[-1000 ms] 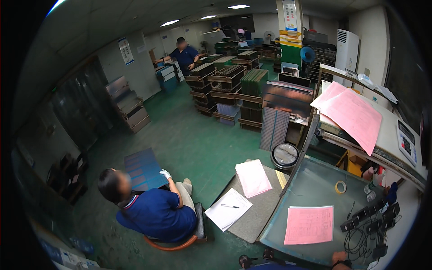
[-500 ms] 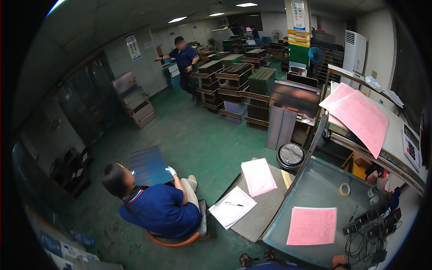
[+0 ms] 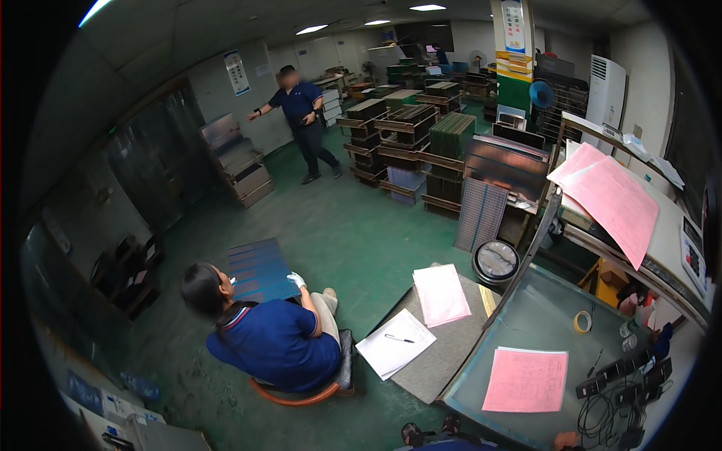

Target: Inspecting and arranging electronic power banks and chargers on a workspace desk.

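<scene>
Only a small part of my right hand (image 3: 565, 440) shows at the lower edge, by the front of the glass-topped table (image 3: 470, 387); its fingers cannot be made out. Nearest to it are a tangle of black cables (image 3: 598, 421) with black adapters (image 3: 602, 379) and a stack of pink printed sheets (image 3: 526, 382). My left hand is out of view. On the grey board to the left lie white papers (image 3: 383, 357) with a pen (image 3: 399, 338) on top, and more pale pink sheets (image 3: 441, 297).
A seated co-worker (image 3: 282, 346) holds a dark blue panel (image 3: 259, 270) with a white-gloved hand. Another person (image 3: 297, 113) walks beyond, near racks of stacked panels (image 3: 406, 128). A roll of tape (image 3: 582, 322) lies on the glass. Right, a raised shelf carries pink sheets (image 3: 613, 199) and a calculator (image 3: 693, 255).
The view has shifted slightly, so most things sit further right and lower. The walking person has stepped forward into the open floor. Less of my right hand shows.
</scene>
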A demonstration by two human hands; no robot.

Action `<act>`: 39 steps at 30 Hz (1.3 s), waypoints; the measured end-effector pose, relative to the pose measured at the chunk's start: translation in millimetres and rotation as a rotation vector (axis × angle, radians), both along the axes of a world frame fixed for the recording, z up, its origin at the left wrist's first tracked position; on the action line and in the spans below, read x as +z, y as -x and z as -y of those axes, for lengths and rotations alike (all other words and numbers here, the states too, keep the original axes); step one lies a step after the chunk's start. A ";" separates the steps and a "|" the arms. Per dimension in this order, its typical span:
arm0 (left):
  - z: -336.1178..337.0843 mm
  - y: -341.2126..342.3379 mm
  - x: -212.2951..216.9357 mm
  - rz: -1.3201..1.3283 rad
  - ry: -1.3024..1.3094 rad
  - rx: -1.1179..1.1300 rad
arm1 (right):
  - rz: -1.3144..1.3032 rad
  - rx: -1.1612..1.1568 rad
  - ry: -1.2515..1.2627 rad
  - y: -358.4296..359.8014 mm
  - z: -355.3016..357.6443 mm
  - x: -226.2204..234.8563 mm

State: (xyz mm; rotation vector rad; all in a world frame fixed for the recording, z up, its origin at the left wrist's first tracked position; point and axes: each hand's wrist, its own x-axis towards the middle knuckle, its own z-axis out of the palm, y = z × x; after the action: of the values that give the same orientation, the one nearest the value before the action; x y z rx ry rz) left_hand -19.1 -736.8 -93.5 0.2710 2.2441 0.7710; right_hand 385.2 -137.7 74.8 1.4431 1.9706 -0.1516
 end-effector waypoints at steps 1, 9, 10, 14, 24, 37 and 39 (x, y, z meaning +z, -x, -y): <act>2.9 -2.7 1.0 -0.028 -0.027 -0.001 | 0.077 0.101 0.026 28.3 13.7 38.1; -0.4 -3.8 5.0 0.036 -0.154 0.185 | 0.156 0.196 0.035 46.6 23.2 66.6; 0.1 -3.9 5.4 0.064 -0.135 0.190 | 0.158 0.207 0.031 46.9 23.1 66.1; -2.2 -4.7 13.8 0.058 -0.075 0.114 | 0.085 0.137 -0.011 33.1 19.1 52.8; -1.3 -11.4 18.0 0.122 -0.031 0.161 | 0.117 0.266 -0.011 23.5 12.2 37.3; -7.7 -21.5 14.4 0.215 -0.139 0.340 | 0.023 0.194 -0.100 6.2 3.2 7.9; -16.2 -22.5 24.4 0.202 -0.123 0.351 | 0.024 0.181 -0.102 4.1 3.4 7.6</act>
State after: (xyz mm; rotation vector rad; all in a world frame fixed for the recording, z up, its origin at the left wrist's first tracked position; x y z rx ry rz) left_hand 3.3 -720.6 -69.1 -0.1441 2.0789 1.0717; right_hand 381.1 -141.1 82.4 1.3141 2.1030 0.0476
